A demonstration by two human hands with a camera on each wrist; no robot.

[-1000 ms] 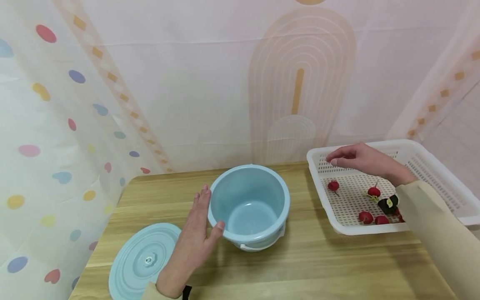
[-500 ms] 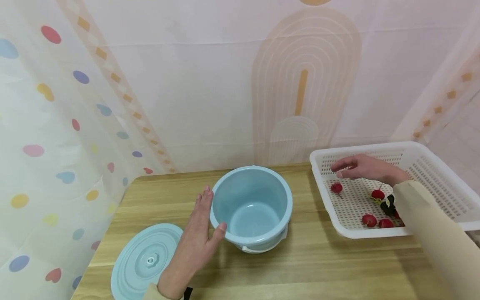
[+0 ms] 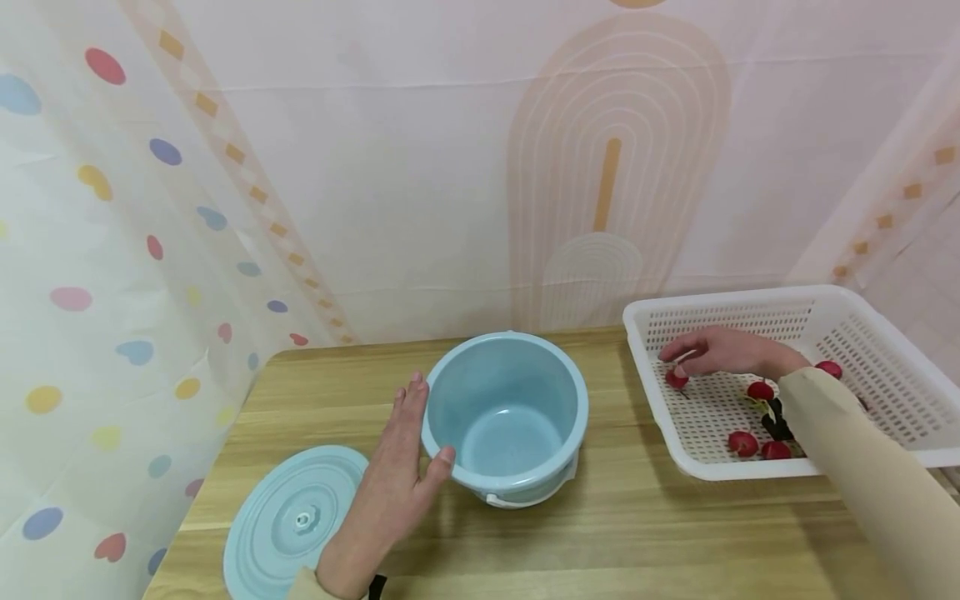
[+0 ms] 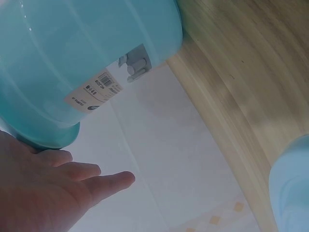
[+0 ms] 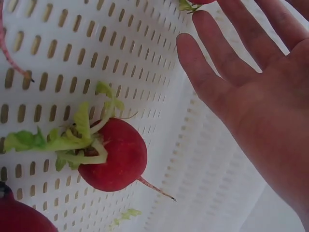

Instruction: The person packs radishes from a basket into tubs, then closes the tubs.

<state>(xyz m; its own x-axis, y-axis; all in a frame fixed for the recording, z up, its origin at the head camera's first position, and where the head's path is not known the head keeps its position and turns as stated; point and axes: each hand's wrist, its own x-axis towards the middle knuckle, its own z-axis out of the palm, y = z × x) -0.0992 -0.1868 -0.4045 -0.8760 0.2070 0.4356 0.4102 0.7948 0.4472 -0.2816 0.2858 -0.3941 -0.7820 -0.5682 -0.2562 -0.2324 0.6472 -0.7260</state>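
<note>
My left hand [image 3: 390, 483] rests along the left rim of a light blue plastic bucket [image 3: 495, 375], fingers straight and thumb apart. In the left wrist view the bucket's side [image 4: 48, 43] carries a printed label, and the fingertips lie beside its rim. My right hand [image 3: 723, 352] reaches palm down into a white slotted basket [image 3: 678, 446]. Its fingertips are right over a small red radish [image 3: 677, 380] near the basket's left side. The right wrist view shows extended fingers, that radish partly cut off at the top edge, and another leafy radish [image 5: 116, 154] below the hand.
A round blue lid [image 3: 288, 521] lies on the wooden table [image 3: 615, 533] left of the bucket. Several more radishes [image 3: 742, 443] and a dark leafy-looking piece [image 3: 776, 421] are in the basket, partly behind the right sleeve [image 3: 862, 458]. A patterned curtain [image 3: 420, 208] hangs behind.
My right hand has lowered into the basket, down to the radish at the left side. My left hand stays at the bucket's rim. The head view has shifted slightly.
</note>
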